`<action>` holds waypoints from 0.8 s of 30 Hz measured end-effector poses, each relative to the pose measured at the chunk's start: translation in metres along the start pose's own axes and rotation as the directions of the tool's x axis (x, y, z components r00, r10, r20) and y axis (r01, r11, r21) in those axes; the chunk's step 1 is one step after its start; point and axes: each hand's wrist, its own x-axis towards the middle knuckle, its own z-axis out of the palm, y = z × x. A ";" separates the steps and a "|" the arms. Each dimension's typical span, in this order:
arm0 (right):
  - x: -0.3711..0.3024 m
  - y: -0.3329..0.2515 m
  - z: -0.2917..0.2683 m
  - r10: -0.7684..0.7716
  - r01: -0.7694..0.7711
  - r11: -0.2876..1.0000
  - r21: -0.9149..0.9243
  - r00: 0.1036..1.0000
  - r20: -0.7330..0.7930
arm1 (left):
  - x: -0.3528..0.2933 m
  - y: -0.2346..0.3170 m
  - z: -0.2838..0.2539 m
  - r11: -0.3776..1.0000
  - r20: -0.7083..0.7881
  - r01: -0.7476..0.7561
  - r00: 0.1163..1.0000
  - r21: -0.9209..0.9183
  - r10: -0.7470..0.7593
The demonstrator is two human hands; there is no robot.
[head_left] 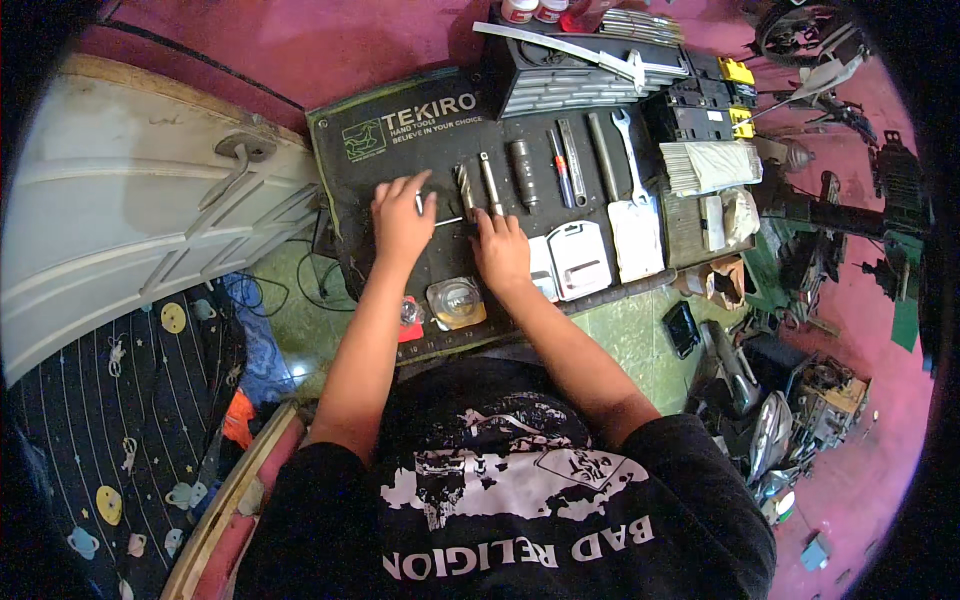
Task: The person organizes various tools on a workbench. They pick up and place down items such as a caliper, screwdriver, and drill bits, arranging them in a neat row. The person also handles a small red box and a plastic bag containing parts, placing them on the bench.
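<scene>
My left hand [403, 225] is closed over the left part of a dark tool mat [350, 205], its thumb and fingers pinching a thin silver rod [449, 221]. The rod's tip sticks out to the right; fingers cover the rest. My right hand [503, 250] reaches onto the mat with fingers extended, fingertips at the lower ends of a fluted drill bit [463, 181] and a slim chrome bar [488, 178]. To the right lie a dark cylindrical tool [522, 170], a red-and-blue pen-like tool [562, 172], a slotted metal tool [572, 160], a metal tube [603, 155] and a wrench [629, 155].
White packages [581, 262] and a clear round container [456, 300] lie along the near side. A caliper [575, 52] rests on a dark box [530, 85] behind. A white door [150, 220] stands at left; motorcycle parts [770, 430] cover the right floor.
</scene>
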 end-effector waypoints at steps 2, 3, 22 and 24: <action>-0.001 0.001 0.005 -0.006 0.006 1.000 0.010 1.000 -0.004 | 0.011 0.012 0.014 0.998 0.069 -0.043 0.997 -0.043 0.045; 0.002 0.003 0.007 -0.012 0.012 1.000 0.009 1.000 -0.013 | 0.016 0.017 0.021 0.998 0.124 -0.051 0.991 -0.047 0.057; -0.018 -0.013 -0.026 -0.223 0.206 0.962 0.180 0.971 0.083 | -0.061 -0.043 -0.062 0.995 -0.051 0.095 0.994 0.040 -0.093; -0.028 -0.025 -0.021 -0.344 0.312 0.923 0.225 0.932 0.118 | -0.089 -0.047 -0.081 0.991 0.045 0.081 0.995 0.111 -0.086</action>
